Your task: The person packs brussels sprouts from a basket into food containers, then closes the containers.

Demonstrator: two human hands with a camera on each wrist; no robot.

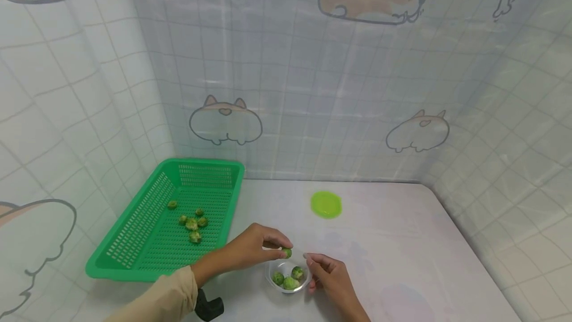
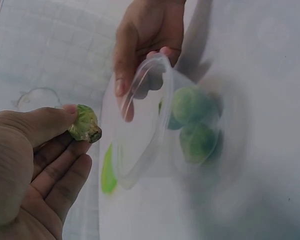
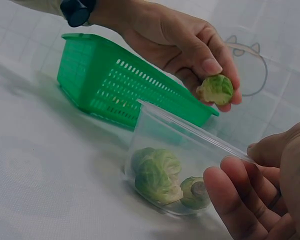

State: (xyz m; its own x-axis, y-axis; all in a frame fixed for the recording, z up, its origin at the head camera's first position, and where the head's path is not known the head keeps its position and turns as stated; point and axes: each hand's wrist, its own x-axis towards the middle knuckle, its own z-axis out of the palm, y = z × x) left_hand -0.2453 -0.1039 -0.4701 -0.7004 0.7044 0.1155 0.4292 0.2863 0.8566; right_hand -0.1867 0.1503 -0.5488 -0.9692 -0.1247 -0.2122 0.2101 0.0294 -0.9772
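My left hand (image 1: 251,248) pinches a small Brussels sprout (image 2: 83,123) between thumb and fingertips, held just above a clear plastic tub (image 3: 155,132). The browned cut stem of that sprout shows in the left wrist view. With thumb on the rim and fingers along the outside, my right hand (image 1: 334,282) holds the tub on its right side. Several sprouts (image 1: 291,282) lie at the bottom of the tub, seen through its wall in both wrist views.
A green perforated basket (image 1: 236,202) stands on the left with several sprouts (image 1: 191,224) inside. Farther back on the white table (image 1: 402,242) lies a bright green round lid (image 1: 326,204). Patterned curtains (image 1: 304,88) enclose the back and sides.
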